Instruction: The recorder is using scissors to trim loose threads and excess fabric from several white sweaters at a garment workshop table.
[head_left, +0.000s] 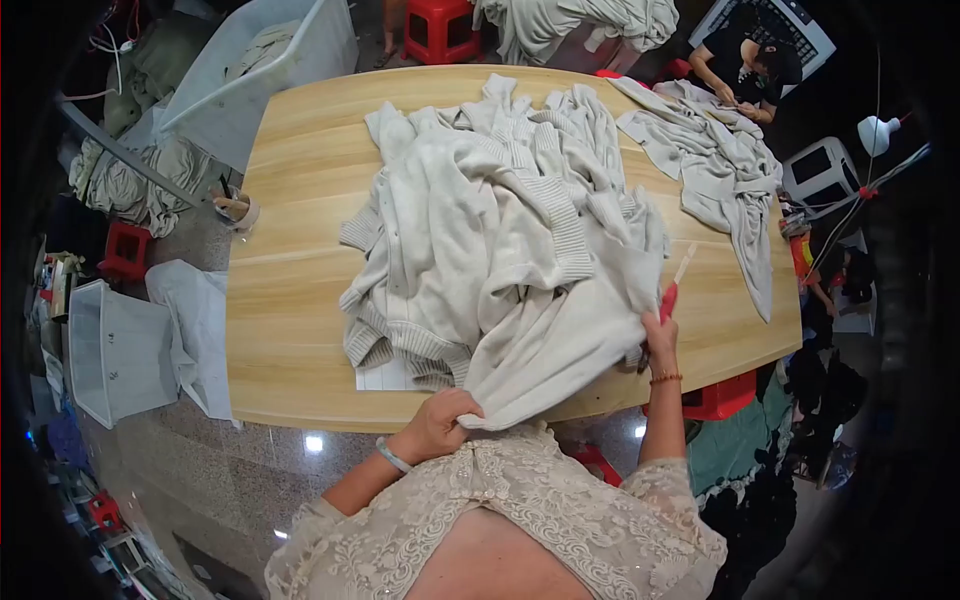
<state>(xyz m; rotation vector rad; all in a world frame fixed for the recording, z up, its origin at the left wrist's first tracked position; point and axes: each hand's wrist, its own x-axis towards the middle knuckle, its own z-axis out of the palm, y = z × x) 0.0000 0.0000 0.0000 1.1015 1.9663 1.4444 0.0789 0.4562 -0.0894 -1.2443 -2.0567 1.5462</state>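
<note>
A heap of pale grey knit sweaters (430, 210) with ribbed hems and cuffs covers the middle of the wooden table (300, 300). My left hand (437, 424) is closed on the near end of one sweater (560, 350), at the table's front edge. That piece stretches from there across to my right hand (660, 335). In my right fist is a red-handled tool (668, 301) with a slim pale blade pointing away from me; its exact kind is unclear. The same hand is against the sweater's right edge, and whether its fingers also grip the cloth is hidden.
More grey garments (715, 150) hang over the far right corner, near a seated person (750, 65). A cup (237, 208) stands at the left edge. White bins (120, 350) and red stools (440, 30) surround the table. A white sheet (380, 376) lies under the heap.
</note>
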